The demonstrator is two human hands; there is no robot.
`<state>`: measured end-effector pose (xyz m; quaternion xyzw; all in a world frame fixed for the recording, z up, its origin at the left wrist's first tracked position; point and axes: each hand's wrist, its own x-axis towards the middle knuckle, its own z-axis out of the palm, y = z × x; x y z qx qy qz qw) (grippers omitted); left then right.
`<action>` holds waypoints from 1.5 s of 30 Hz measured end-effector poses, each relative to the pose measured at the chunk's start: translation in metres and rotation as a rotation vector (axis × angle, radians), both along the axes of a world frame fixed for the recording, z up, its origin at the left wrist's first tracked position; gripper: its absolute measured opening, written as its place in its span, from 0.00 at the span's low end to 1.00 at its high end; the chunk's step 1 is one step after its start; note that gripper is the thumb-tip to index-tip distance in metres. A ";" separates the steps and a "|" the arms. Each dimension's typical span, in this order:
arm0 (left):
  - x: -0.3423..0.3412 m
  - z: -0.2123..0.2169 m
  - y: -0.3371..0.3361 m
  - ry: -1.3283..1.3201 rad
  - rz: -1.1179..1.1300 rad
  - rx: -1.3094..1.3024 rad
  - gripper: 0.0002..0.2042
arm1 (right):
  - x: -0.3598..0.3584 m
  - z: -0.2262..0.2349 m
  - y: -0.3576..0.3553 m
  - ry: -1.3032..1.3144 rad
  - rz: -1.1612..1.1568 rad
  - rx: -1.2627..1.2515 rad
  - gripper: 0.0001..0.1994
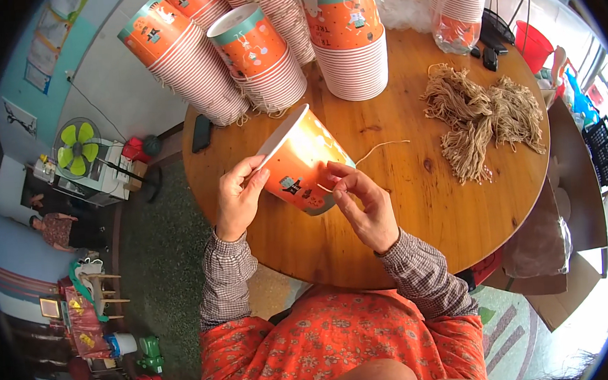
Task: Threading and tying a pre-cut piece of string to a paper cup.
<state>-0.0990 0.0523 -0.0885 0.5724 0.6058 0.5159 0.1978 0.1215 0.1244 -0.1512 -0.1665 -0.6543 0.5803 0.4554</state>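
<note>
While the orange printed paper bucket is tilted at frame centre, gripped at its rim by the left hand, the thin beige string is pinched by the right hand; it is best kept taut

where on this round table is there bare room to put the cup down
Bare wood lies on the table near the right hand, below the string pile. A smaller patch sits between the string pile and the cup stacks. The far edge is crowded.
</note>
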 end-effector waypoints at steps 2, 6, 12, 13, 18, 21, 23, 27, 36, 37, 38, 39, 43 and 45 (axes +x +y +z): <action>0.001 0.002 0.001 0.089 0.042 -0.003 0.13 | -0.003 0.001 0.003 -0.040 -0.030 0.059 0.05; 0.032 0.013 0.021 0.091 -0.132 -0.036 0.23 | -0.010 -0.017 0.037 0.010 -0.038 -0.047 0.05; 0.035 0.005 0.020 0.596 -0.223 -0.072 0.35 | 0.007 -0.040 0.051 0.104 -0.052 -0.301 0.04; 0.026 -0.002 0.014 0.717 -0.180 -0.057 0.35 | 0.012 -0.039 0.048 0.052 -0.055 -0.298 0.04; -0.003 -0.022 0.012 0.793 -0.047 0.099 0.11 | 0.025 -0.040 0.039 0.002 0.009 -0.322 0.04; 0.000 -0.017 0.012 0.517 0.061 0.168 0.07 | 0.021 -0.023 0.025 0.002 0.028 -0.313 0.03; 0.003 -0.010 0.011 0.393 0.066 0.130 0.08 | 0.011 -0.012 0.019 0.069 0.058 -0.251 0.03; 0.003 0.006 0.008 0.187 0.041 0.052 0.10 | 0.001 0.012 0.007 0.002 0.039 -0.101 0.03; 0.029 0.021 0.026 0.289 0.047 0.036 0.17 | -0.010 0.008 0.011 0.136 0.058 -0.167 0.03; 0.029 0.022 0.031 0.236 -0.073 0.015 0.20 | -0.008 0.009 0.016 0.126 0.029 -0.184 0.03; 0.031 0.023 0.037 0.183 -0.195 -0.006 0.23 | -0.006 0.002 0.022 0.103 0.009 -0.178 0.03; 0.037 0.023 0.040 -0.082 -0.353 -0.124 0.28 | -0.006 -0.007 0.028 0.080 -0.013 -0.172 0.03; 0.039 0.013 0.043 0.244 -0.403 0.000 0.32 | -0.002 -0.017 0.032 0.005 -0.050 -0.256 0.04; 0.037 0.012 0.035 0.562 -0.303 0.016 0.35 | 0.006 -0.014 0.033 -0.011 -0.048 -0.295 0.04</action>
